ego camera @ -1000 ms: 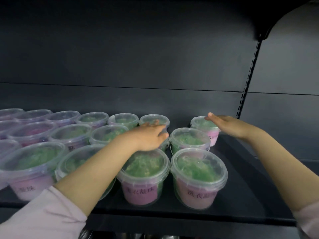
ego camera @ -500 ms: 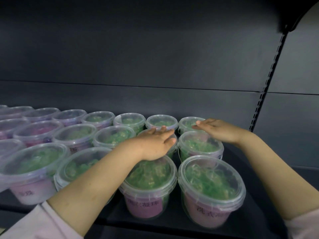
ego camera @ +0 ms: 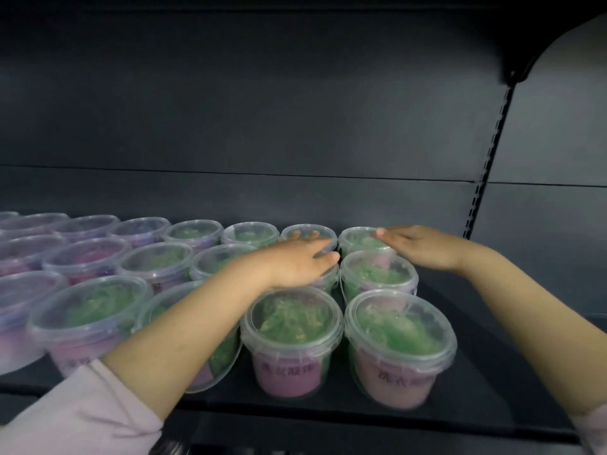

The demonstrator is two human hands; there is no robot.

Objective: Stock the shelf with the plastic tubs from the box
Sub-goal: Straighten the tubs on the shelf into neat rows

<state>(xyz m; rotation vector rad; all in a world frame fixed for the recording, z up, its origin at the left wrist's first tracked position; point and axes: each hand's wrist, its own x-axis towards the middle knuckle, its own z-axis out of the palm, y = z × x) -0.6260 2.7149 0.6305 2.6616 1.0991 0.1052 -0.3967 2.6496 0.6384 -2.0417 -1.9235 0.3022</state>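
The fingers (ego camera: 323,257) of the left hand (ego camera: 295,261) are straight and close together and hold nothing. They lie flat, palm down, over a hidden tub (ego camera: 328,280), of which only a little shows. The fingers (ego camera: 391,232) of the right hand (ego camera: 423,247) are also stretched flat and grip nothing. They lie over the lid of the back tub (ego camera: 356,241). It cannot be told if the palms press on the lids.

The front right tub (ego camera: 399,346) is of clear plastic with green content and a pink label, and it stands upright near the front of the dark shelf (ego camera: 492,372). The back tub is behind it in the same line, and the middle tub (ego camera: 377,277) stands between the two. The hidden tub is behind it and to its left. Just left of it stands the neighbour tub (ego camera: 292,336). Farther left of it more tubs stand in rows, among them the purple tubs (ego camera: 85,257). Behind it and to the right rises a slotted upright (ego camera: 489,159). A pink sleeve (ego camera: 82,418) covers the left forearm, low and far left of it.
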